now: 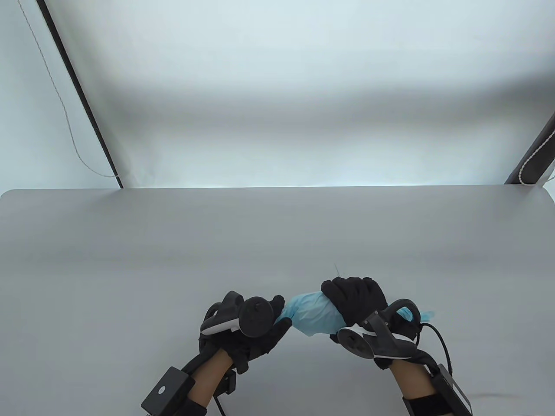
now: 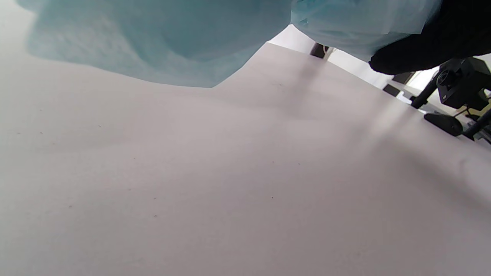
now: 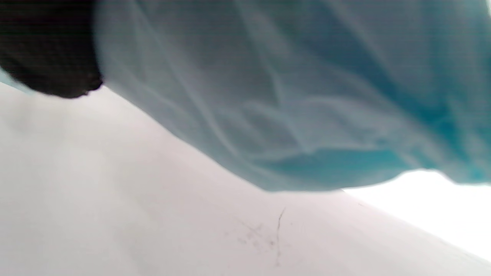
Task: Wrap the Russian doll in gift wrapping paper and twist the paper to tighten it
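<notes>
From the table view, the doll is hidden inside the blue paper (image 1: 314,316), held just above the counter (image 1: 277,242) near its front edge. The right hand (image 1: 355,299) curls over the fat part of the bundle. The left hand (image 1: 256,329) pinches the thin, bunched end with its fingers (image 1: 279,303).

In the left wrist view, the paper (image 2: 161,42) hangs soft and floppy over the counter (image 2: 230,184). A dark glove (image 2: 414,57) shows at the top right.

In the right wrist view, the paper (image 3: 307,96) is full of wrinkles, with a bit of glove (image 3: 46,50) beside it.

The paper looks thin and light, and I think it could tear. The doll inside is likely hard. Hold the fat middle firmly and pinch close to the doll to twist.
</notes>
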Demonstrator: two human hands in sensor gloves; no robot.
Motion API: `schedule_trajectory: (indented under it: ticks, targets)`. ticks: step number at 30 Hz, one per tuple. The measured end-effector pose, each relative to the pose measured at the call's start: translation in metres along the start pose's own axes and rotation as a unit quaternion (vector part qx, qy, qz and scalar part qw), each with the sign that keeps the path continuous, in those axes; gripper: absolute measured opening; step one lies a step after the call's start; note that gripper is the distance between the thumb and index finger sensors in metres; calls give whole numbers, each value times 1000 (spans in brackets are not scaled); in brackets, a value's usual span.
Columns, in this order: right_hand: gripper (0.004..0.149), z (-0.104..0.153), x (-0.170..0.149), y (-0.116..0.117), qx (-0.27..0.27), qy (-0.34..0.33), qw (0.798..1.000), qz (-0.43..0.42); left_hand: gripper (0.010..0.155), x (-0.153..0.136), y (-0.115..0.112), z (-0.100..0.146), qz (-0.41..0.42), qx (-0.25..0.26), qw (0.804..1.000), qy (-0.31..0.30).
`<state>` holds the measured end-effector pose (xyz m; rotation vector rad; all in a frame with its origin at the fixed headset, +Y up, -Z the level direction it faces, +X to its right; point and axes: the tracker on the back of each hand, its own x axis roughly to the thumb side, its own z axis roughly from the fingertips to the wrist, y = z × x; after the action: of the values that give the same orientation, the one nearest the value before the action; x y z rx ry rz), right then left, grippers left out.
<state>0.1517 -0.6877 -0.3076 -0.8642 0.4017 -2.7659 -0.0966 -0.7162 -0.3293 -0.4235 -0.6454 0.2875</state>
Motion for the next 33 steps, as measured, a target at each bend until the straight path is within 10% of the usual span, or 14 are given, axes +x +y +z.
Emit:
schedule_trajectory:
  ticks: [7, 12, 22, 33]
  targets:
    - [114, -1, 5, 3, 5, -15, 1000, 1, 71, -14, 4, -4, 108, -51, 993, -2]
    - [114, 0, 5, 1, 1, -16, 1000, -7, 102, -24, 8, -3, 80, -18, 995, 62]
    - [114, -1, 11, -1, 1, -29, 1000, -1, 55, -17, -4, -9, 23, -33, 997, 72]
    - [115, -2, 12, 0, 5, -18, 1000, -13, 56, -5, -12, -13, -40, 44, 995, 82]
